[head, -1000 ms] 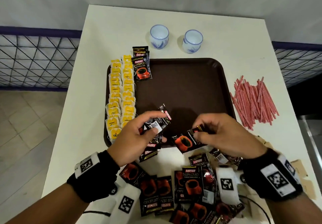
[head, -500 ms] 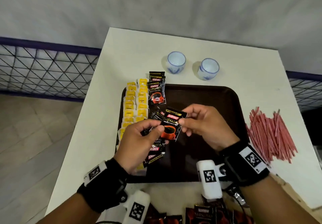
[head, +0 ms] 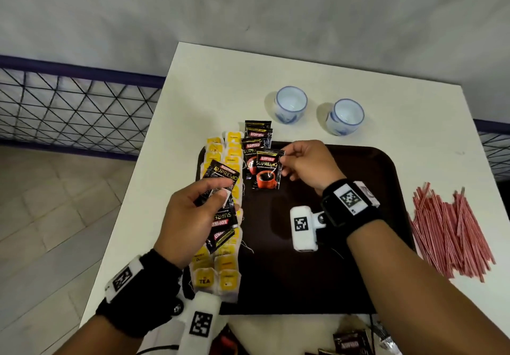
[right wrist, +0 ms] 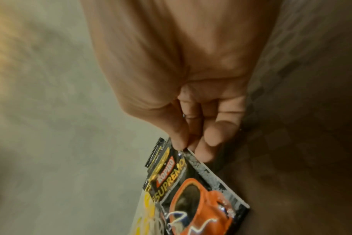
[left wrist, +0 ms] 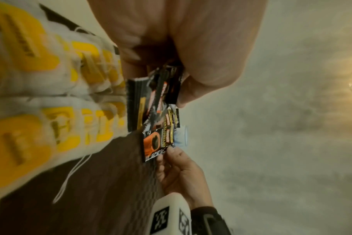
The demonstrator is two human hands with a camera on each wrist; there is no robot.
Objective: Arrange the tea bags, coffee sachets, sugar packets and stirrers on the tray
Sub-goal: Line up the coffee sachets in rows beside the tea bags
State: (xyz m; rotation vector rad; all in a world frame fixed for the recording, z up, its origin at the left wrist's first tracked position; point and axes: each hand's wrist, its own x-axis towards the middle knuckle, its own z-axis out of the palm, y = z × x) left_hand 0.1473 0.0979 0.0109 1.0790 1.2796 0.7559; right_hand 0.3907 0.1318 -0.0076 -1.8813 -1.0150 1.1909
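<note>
nearest the person, a few loose coffee sachets [head: 349, 342] sit on the table [head: 193, 100] at 6 o'clock, off the near edge of the brown tray [head: 345, 258]. half a second ago both hands met on one sachet over the tray's middle; now they've split. the left hand [head: 190, 216] has dropped back toward 8 o'clock over the tea bags [head: 218, 272], fingers and thumb curled round a small fan of held sachets [head: 222, 180]. the right hand [head: 309, 162] has gone out toward 11 o'clock, thumb and forefinger pinching the top corner of a single sachet [head: 267, 169], other fingers loosely bent; it overlaps the near end of the sachet row [head: 255, 140] at the tray's far left corner. whether it touches the tray yet is hard to tell. tea bags run in two yellow columns down the left edge, same as before. the red stirrers [head: 452, 230] lie heaped at 3 o'clock, off the tray. two cups [head: 291, 103] stand at 12 o'clock beyond it.
</note>
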